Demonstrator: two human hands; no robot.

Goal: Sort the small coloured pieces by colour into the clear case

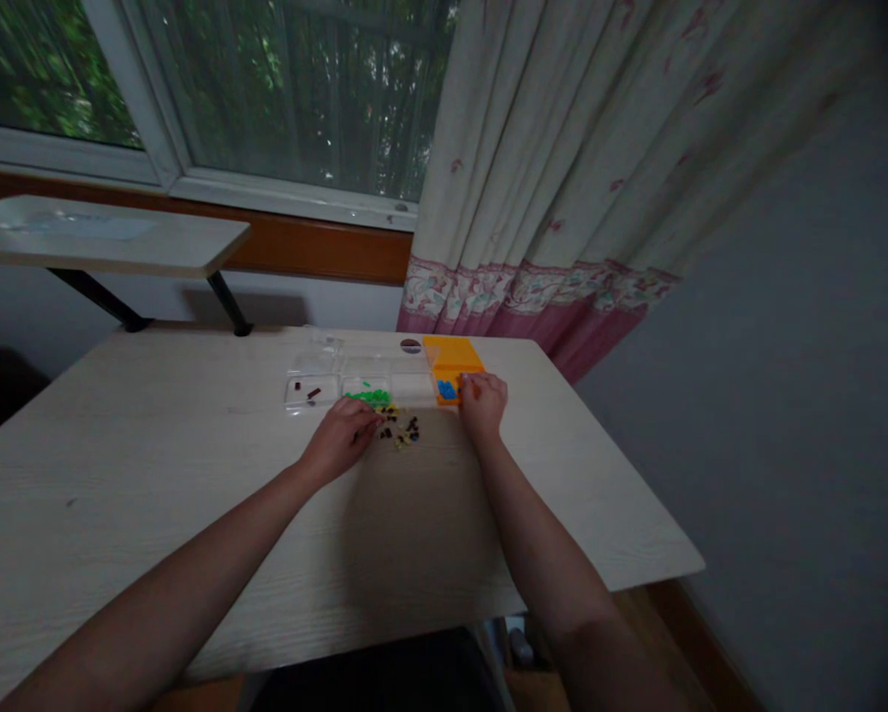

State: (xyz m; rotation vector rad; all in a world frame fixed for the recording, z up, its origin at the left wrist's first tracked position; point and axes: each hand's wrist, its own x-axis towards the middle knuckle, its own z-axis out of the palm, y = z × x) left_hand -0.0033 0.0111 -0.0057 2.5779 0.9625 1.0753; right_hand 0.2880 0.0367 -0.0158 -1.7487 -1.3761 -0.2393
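My left hand [344, 435] rests at the left edge of a loose pile of small black and yellow pieces [399, 430], its fingertips drawn together; what is between them is too small to make out. My right hand [484, 403] is over the right side of an open orange box [453, 352], fingers closed, and whatever they hold is hidden. Small blue pieces [446, 390] lie in the box's left part. Beside it, clear plastic boxes [412, 386] stand in a row. One contains bright green pieces [370, 397], and another has a few dark brown pieces [313, 394].
A round dark object [410, 346] lies behind the boxes on the pale wooden table [228, 494]. To the left, a raised shelf [110, 237] stands on black legs. A patterned curtain [533, 198] hangs behind the table, beside the window.
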